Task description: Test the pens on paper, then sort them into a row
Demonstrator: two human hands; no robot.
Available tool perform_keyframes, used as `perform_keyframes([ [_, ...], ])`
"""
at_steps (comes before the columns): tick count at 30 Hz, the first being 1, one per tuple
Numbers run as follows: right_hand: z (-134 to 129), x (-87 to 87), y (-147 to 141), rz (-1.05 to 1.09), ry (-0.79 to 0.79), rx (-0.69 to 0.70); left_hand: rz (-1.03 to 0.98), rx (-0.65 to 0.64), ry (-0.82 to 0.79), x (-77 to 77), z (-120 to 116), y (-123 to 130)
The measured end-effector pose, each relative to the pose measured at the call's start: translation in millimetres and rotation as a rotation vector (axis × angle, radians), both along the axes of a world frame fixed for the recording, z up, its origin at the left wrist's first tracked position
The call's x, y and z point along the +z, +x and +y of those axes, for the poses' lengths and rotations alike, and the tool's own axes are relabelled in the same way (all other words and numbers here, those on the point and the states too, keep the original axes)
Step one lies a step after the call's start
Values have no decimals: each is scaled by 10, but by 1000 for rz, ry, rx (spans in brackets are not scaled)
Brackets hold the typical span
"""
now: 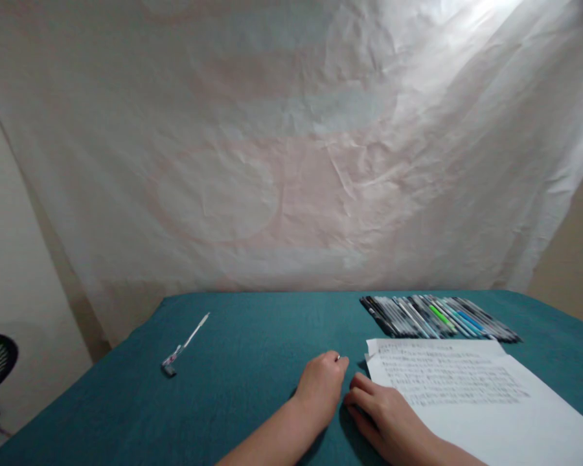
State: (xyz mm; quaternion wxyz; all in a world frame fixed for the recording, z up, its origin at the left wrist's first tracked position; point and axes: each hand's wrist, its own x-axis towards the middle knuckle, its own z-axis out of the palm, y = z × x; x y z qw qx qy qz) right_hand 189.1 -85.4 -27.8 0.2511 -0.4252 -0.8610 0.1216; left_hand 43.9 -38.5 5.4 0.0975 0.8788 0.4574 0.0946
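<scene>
My left hand [322, 383] is closed just left of the paper, with a small pale tip [339, 357] showing between thumb and forefinger. The rest of what it grips is hidden. Right beside it, my right hand [386, 411] has its fingers curled down by the paper's left edge. Whatever those fingers hold, if anything, cannot be seen. Sheets of white paper [495, 427] lie under and beyond my right wrist, the top one covered with lines of handwriting too small to read.
Behind the paper, several pens [432, 316] lie side by side in a row, mostly black and clear, some green and blue. On the left, a thin white stick [197, 330] lies near a small dark grey block [168, 370]. A teal cloth [252, 343] covers the table; a pale sheet [291, 162] hangs behind.
</scene>
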Motion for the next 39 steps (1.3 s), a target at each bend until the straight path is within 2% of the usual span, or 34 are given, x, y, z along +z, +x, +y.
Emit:
perform_keyframes([
  [5, -10, 32, -1, -1, -8, -20, -42, 61, 9, 61, -31, -140],
  [10, -15, 29, -2, -1, -24, -23, 6, 148, 43, -13, 10, -198],
  [14, -11, 29, -12, -9, -29, -28, 27, 201, 7, -19, 17, -183],
  [21, -16, 44, -14, 32, -41, -19, -89, 235, -56, -49, 107, -250],
  [24, -3, 55, -2, 158, -76, -44, -192, 194, -128, -91, 199, -285],
  [27, 39, 67, 23, 353, -139, -132, -298, 139, -209, -78, 235, -247],
  [30, 95, 78, 48, 622, -265, -198, -589, 57, -392, -21, 179, -156],
  [33, 132, 87, 55, 876, -411, -199, -915, -9, -629, 13, 84, -76],
  [36, 143, 96, 53, 1006, -501, -156, -976, -32, -720, -3, 26, -43],
  [39, 157, 117, 90, 1057, -509, -182, -966, -64, -703, -24, 31, -48],
])
